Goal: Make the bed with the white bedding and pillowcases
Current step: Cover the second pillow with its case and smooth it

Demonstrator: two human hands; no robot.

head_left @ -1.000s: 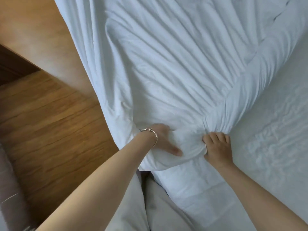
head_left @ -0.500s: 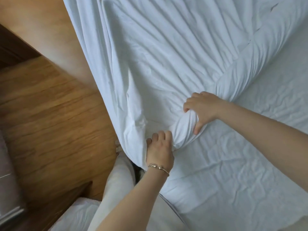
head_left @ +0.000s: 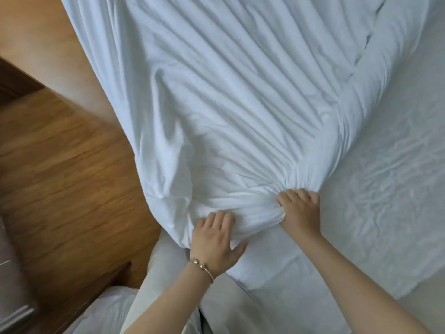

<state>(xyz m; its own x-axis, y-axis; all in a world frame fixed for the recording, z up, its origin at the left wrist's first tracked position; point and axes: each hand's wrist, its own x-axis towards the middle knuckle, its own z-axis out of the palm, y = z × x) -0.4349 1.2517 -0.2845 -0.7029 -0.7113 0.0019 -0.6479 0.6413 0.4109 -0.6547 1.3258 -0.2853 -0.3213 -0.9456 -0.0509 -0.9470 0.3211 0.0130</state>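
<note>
Two hands (head_left: 218, 242) (head_left: 299, 210), one white sheet (head_left: 240, 104), one bracelet (head_left: 202, 267).

Bunched sheet (head_left: 240, 116) lies on mattress (head_left: 397, 189), floor (head_left: 60, 177) left.

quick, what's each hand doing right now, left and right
Left hand: fingers curled into the gathered white sheet, gripping it.
Right hand: closed on the same bunched sheet, knuckles up.

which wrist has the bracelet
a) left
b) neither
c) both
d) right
a: the bracelet sits on the wrist of the left hand, which grips the white sheet; the wrist of the right hand is bare.
</note>
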